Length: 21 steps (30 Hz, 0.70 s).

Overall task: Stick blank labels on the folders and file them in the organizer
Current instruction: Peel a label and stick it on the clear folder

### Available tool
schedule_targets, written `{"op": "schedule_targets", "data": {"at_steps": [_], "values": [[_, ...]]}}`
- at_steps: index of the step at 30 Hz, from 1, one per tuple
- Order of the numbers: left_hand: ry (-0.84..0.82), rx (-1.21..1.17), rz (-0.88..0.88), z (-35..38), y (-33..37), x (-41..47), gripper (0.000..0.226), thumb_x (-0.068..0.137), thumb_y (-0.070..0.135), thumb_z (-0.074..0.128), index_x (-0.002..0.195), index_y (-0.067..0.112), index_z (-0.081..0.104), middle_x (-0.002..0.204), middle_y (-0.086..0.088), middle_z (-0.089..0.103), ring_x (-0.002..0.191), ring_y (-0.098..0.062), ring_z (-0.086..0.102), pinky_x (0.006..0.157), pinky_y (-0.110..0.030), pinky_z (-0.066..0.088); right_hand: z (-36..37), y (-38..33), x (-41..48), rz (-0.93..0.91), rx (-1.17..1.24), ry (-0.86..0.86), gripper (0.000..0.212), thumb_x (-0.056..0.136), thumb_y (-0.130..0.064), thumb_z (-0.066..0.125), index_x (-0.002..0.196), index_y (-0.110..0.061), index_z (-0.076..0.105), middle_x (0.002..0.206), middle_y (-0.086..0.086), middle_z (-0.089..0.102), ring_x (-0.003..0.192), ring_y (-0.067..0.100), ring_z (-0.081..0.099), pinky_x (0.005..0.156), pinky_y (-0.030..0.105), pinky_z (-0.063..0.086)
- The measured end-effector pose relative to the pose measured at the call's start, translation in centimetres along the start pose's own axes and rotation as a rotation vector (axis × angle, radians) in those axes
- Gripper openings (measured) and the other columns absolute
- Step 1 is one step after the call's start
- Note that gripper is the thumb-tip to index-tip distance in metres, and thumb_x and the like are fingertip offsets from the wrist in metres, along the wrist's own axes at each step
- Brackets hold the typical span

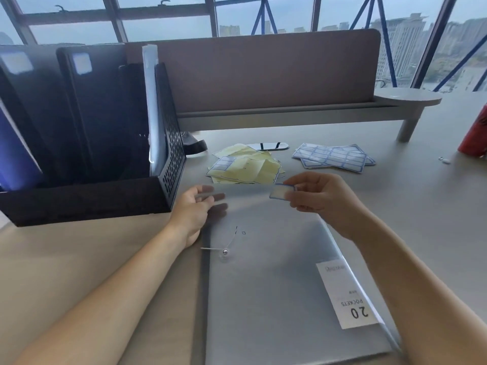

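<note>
A translucent grey folder (276, 285) lies flat on the desk in front of me, with a white "20 POCKETS" sticker near its lower right. My left hand (195, 209) rests at the folder's upper left corner, its fingers showing dimly through the cover. My right hand (321, 198) pinches a blank blue-edged label (281, 192) just above the folder's top edge. A black mesh organizer (105, 159) stands at the left with dark folders filed upright in it, two showing pale labels.
Sheets of blue-edged labels (333, 157) lie beyond my right hand. Used yellow backing sheets (247, 167) sit at desk centre. A grey monitor riser (303, 114) and brown partition stand behind. A red object (475, 135) is at the right edge.
</note>
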<state>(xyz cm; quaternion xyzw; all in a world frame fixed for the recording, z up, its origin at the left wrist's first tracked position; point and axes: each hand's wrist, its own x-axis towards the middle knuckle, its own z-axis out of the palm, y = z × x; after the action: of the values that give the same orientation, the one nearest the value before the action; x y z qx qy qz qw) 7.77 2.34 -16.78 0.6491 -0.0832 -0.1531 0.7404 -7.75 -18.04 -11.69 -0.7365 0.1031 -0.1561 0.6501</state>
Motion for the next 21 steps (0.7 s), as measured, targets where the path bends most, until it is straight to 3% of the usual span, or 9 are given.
{"op": "schedule_targets", "data": {"at_steps": [6,10,14,17,19,21], "values": [[-0.014,-0.072,-0.016,0.2,0.2,-1.3,0.019,0.101,-0.003,0.043,0.104,0.010,0.057,0.098,-0.013,0.071,0.069,-0.022,0.071,0.064,-0.028,0.060,-0.5,-0.8,-0.7,-0.034,0.207,-0.039,0.027,0.079,0.002,0.069,0.080,-0.023,0.078,0.075,0.001,0.068,0.073,0.016,0.061,0.074,0.029,0.047],[-0.047,-0.087,-0.027,0.7,-0.1,-1.7,0.019,0.098,-0.004,0.050,0.107,0.011,0.057,0.102,-0.014,0.071,0.072,-0.022,0.070,0.074,-0.031,0.059,0.1,-1.1,-0.6,-0.048,0.320,-0.074,0.017,0.064,-0.012,0.078,0.078,-0.022,0.076,0.078,0.002,0.069,0.077,0.017,0.061,0.071,0.026,0.050],[-0.073,-0.117,-0.037,0.4,-0.1,-1.6,0.022,0.095,-0.006,0.054,0.111,0.008,0.055,0.107,-0.017,0.070,0.074,-0.023,0.070,0.073,-0.030,0.060,0.9,-2.6,0.1,-0.052,0.236,-0.113,0.028,0.056,-0.012,0.087,0.082,-0.018,0.078,0.098,0.008,0.071,0.091,0.023,0.060,0.074,0.026,0.050],[-0.126,-0.085,-0.031,0.0,-0.2,-1.5,0.027,0.092,-0.010,0.056,0.114,0.006,0.054,0.111,-0.019,0.070,0.076,-0.023,0.070,0.075,-0.029,0.060,2.1,-4.5,1.0,-0.085,0.076,-0.150,0.022,0.062,-0.013,0.085,0.082,-0.020,0.080,0.118,0.002,0.071,0.093,0.016,0.064,0.076,0.028,0.048],[-0.176,-0.076,-0.038,-0.3,0.0,-1.5,0.029,0.091,-0.012,0.056,0.113,0.007,0.053,0.114,-0.020,0.069,0.080,-0.025,0.070,0.076,-0.030,0.060,3.3,-5.2,2.0,-0.081,0.008,-0.162,0.013,0.072,-0.011,0.080,0.083,-0.017,0.077,0.111,0.004,0.073,0.084,0.012,0.064,0.069,0.023,0.047],[-0.213,-0.100,-0.060,-0.7,0.1,-1.3,0.029,0.091,-0.012,0.057,0.112,0.008,0.054,0.116,-0.019,0.069,0.084,-0.028,0.069,0.075,-0.030,0.061,5.0,-5.4,3.1,-0.040,-0.061,-0.150,0.007,0.078,-0.012,0.079,0.079,-0.014,0.073,0.085,0.009,0.071,0.072,0.013,0.062,0.058,0.017,0.043]]}}
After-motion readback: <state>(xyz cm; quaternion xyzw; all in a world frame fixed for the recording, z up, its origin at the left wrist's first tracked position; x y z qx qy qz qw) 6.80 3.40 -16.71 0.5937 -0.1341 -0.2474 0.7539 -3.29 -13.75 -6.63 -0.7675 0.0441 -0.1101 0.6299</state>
